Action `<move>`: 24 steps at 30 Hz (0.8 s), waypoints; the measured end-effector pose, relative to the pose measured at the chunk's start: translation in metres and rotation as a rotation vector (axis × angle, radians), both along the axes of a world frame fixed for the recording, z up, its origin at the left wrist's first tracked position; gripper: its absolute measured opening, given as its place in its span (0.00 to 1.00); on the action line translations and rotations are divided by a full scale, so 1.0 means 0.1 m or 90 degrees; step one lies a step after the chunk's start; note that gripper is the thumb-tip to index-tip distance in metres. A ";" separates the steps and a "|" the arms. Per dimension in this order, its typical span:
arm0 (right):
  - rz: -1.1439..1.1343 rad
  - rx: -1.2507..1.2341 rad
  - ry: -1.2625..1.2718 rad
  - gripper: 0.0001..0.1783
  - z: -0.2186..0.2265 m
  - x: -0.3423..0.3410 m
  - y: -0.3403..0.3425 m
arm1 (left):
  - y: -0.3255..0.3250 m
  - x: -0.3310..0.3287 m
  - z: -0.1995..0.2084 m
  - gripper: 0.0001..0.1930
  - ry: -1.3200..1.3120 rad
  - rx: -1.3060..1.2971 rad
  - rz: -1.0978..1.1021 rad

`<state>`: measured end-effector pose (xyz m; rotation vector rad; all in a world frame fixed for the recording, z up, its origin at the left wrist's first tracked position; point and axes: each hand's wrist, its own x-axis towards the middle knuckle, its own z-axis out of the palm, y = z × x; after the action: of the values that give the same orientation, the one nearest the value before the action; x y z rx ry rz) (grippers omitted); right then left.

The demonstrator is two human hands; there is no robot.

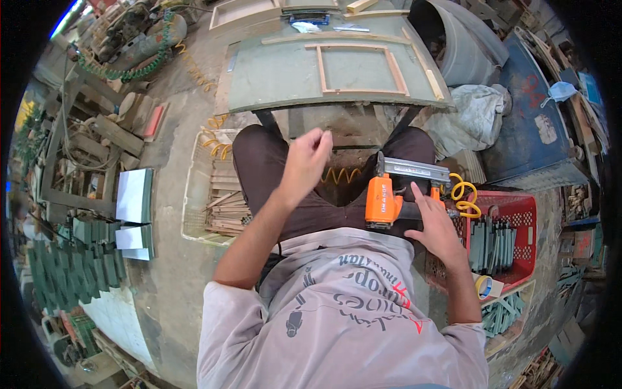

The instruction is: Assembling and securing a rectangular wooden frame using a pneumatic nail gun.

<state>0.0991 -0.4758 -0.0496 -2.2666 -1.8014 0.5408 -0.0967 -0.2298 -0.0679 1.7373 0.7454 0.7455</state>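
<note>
An orange nail gun [382, 200] with a silver magazine [416, 170] lies across my right thigh, its yellow coiled hose [468, 202] trailing off to the right. Beside its dark handle is my right hand [437, 227], thumb and fingers apart and not wrapped round it; whether they touch it I cannot tell. My left hand [306, 162] is raised over my lap with its fingers curled closed. Anything inside those fingers is hidden. In front of me, a rectangular wooden frame [364, 91] rests on the greenish worktable [278, 71].
Thin wood strips fill a pale crate [194, 207] at my left. A red crate [528, 236] at my right holds green-grey strips. Past the table's right end are a grey drum [466, 45] and a blue metal box [528, 123]. Stacked green pieces [71, 272] stand far left.
</note>
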 end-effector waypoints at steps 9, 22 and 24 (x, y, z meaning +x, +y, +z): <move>0.108 -0.134 -0.064 0.59 0.25 0.26 0.31 | 0.99 0.35 -0.33 0.10 0.057 0.327 0.112; -0.021 0.195 0.281 0.17 0.12 0.44 2.81 | 1.13 0.53 -0.50 0.13 0.127 0.353 0.150; -0.023 0.174 0.265 0.17 -0.02 0.41 3.06 | 1.13 0.53 -0.44 0.15 0.118 0.325 0.123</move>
<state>0.1398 -0.1700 -0.0513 -1.8393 -1.5211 0.6571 -0.0441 -0.1166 -0.1114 2.2392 0.9131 0.9769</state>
